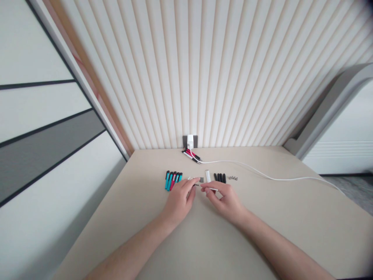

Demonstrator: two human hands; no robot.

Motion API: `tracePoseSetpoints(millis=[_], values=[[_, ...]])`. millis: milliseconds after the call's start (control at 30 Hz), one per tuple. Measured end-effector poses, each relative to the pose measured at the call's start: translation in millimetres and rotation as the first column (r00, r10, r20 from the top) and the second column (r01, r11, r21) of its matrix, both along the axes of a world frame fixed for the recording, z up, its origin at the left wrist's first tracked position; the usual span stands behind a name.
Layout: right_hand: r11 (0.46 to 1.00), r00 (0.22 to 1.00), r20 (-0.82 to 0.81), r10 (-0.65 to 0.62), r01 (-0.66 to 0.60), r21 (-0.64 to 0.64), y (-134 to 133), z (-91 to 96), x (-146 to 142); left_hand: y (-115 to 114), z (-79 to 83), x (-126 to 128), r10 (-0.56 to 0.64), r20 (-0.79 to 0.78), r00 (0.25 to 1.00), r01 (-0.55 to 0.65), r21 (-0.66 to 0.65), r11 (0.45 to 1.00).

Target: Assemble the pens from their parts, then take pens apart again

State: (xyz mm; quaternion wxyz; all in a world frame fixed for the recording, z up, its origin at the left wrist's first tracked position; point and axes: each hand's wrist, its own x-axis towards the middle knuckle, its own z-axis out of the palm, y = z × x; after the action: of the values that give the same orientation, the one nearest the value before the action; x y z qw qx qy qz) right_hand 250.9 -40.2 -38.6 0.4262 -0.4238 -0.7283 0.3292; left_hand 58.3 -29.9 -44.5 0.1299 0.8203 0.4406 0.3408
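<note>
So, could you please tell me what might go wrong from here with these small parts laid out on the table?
The thin white rod is pinched in the right hand, so it might slip and knock the loose teal and red pens. The tiny metal parts lie loose on the table and could roll or get lost. The white cable runs behind them and might catch a moving hand.

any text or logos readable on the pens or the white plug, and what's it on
None can be read. The white plug adapter shows no legible marking, and any print on the teal and red pens or the pens by the plug is too small to read.
</note>
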Motion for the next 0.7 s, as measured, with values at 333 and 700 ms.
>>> tracePoseSetpoints(millis=[333,700], values=[[0.999,0.999,0.044,0.002,-0.005,0.054,-3.5,2.9,-0.4,1.6,7.2,-1.7,0.044,-0.285,0.957,-0.017,0.095,0.995],[0.979,0.982,-0.027,-0.189,0.19,0.068,-2.3,4.6,5.0,5.0,3.0,-3.9,0.049,-0.297,0.954,-0.024,0.086,0.996]])
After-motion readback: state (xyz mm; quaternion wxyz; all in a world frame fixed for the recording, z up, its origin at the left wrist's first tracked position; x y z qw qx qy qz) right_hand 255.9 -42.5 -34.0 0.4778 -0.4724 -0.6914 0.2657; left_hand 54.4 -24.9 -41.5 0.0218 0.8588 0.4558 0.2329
